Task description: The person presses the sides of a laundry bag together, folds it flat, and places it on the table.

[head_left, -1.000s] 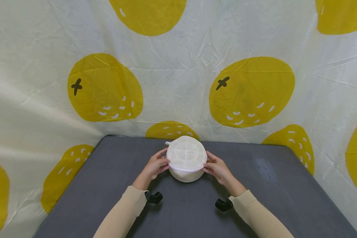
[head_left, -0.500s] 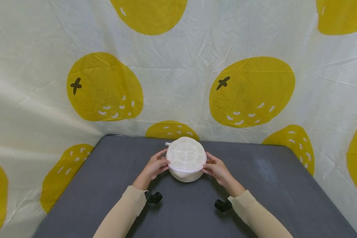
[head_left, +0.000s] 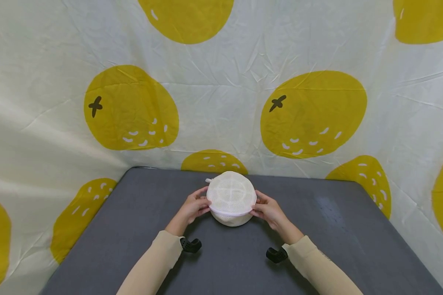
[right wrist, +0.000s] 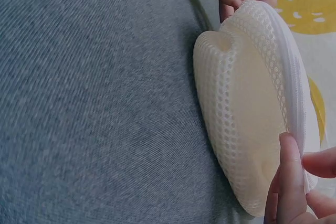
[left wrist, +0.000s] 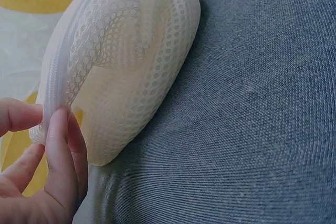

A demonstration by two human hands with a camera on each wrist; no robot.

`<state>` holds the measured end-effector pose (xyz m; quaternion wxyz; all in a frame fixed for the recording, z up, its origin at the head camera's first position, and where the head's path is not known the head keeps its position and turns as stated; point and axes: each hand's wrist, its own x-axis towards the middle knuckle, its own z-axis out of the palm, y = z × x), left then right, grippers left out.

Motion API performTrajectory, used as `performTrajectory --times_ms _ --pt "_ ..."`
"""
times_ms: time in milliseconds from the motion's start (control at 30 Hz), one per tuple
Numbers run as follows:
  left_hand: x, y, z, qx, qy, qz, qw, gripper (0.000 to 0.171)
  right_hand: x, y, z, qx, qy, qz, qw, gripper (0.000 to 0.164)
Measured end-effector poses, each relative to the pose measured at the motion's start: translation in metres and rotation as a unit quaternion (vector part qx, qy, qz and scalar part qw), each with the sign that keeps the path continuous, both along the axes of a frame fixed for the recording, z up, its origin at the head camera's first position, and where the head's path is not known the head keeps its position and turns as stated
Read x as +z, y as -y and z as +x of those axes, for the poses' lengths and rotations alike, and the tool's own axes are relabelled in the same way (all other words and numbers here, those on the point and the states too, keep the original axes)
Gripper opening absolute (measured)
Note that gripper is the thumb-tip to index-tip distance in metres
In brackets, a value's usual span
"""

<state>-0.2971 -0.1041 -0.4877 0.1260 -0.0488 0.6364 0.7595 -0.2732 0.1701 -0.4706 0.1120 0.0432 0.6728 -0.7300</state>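
A round cream mesh laundry bag [head_left: 231,192] stands on the dark table, its circular top tilted toward me. My left hand [head_left: 192,207] pinches the rim at the left, thumb and fingers on either side of the zipper edge [left wrist: 58,77]. On the opposite side my right hand [head_left: 269,210] pinches the same rim. Below the rim the mesh side wall [right wrist: 215,103] sags inward with a fold, its base resting on the table cloth. A small white loop [head_left: 208,180] sticks out at the bag's back left.
A dark grey cloth-covered table [head_left: 317,237] spreads around the bag. Behind and beside it hangs a white curtain [head_left: 218,114] printed with big yellow fruit. Black wrist devices [head_left: 190,245] sit at both cuffs.
The bag's top has sunk slightly and tilted a little less toward me. Both hands keep their pinch on the rim and have barely moved.
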Motion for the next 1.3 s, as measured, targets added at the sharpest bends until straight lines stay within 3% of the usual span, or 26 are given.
performTrajectory --times_ms 433,667,833,1067,1300 --pt "-0.003 -0.003 0.002 0.004 0.008 -0.015 0.9998 0.070 -0.007 0.001 -0.001 0.000 0.003 0.026 1.000 0.073" --pt "-0.005 -0.003 0.003 -0.003 0.003 -0.029 0.9996 0.071 -0.014 -0.001 -0.002 0.015 -0.031 0.020 0.999 0.075" --pt "-0.006 -0.004 0.003 -0.006 -0.002 -0.042 0.9991 0.071 -0.013 0.004 -0.003 0.003 -0.007 0.055 0.998 0.073" --pt "-0.006 -0.003 0.002 -0.009 -0.004 -0.054 0.9985 0.070 -0.011 0.004 -0.003 0.005 -0.006 0.061 0.998 0.074" --pt "0.001 -0.001 0.001 -0.006 -0.036 -0.107 0.9935 0.069 -0.008 0.004 -0.003 0.027 -0.057 0.129 0.990 0.077"
